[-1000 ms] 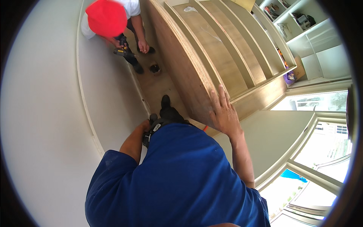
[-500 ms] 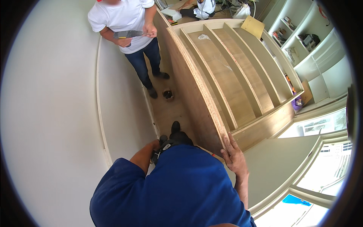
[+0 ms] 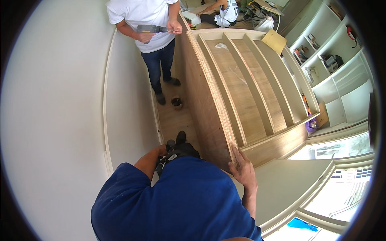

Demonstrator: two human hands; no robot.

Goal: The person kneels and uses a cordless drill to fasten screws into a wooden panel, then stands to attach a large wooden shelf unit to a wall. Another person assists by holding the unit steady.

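Note:
A large wooden cabinet carcass (image 3: 214, 86) with several long dividers lies on my right, its open side up. My right hand (image 3: 243, 170) grips its near corner, fingers over the raw panel edge and thumb against the outer side. Beside my waist, my left hand (image 3: 163, 151) is by a dark belt pouch (image 3: 164, 161); its fingers are hidden. Across the narrow gap stands a co-worker in a white shirt (image 3: 146, 24), holding a power drill (image 3: 152, 29) in one hand, with the other hand at its tip.
A white wall (image 3: 64, 100) closes in the left side. On the gap's floor sits a round dark-centred object (image 3: 177, 102). A yellowish board piece (image 3: 274, 41) lies on the cabinet's far end. Another person (image 3: 225, 14) sits beyond. Shelves (image 3: 317, 44) and windows (image 3: 341, 188) line the right.
The view has shifted slightly, so the co-worker appears lower and farther right. My right hand stays on the cabinet corner, and my left hand remains at my waist.

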